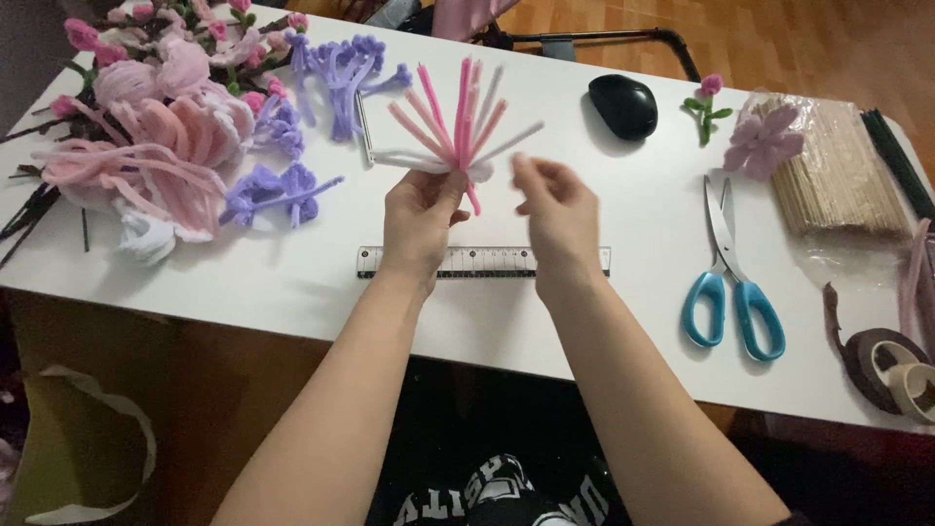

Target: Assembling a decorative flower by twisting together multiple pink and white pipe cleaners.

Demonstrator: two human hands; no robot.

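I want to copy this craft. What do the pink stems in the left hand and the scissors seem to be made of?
Pink stems: likely fuzzy chenille pipe cleaners; matte, soft-edged, fanned stiffly from the left hand. Scissors: shiny metal blades, glossy blue handles, probably plastic.

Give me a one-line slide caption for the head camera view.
Left hand fans pink pipe cleaners above a ruler; right hand alongside.

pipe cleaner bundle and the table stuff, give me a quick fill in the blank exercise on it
1. The left hand holds a fanned bundle of pink and white ____.
2. The scissors have ____ handles.
3. A clear ____ lies on the table under the wrists.
4. The right hand holds ____.

Missing: pipe cleaners; blue; ruler; nothing
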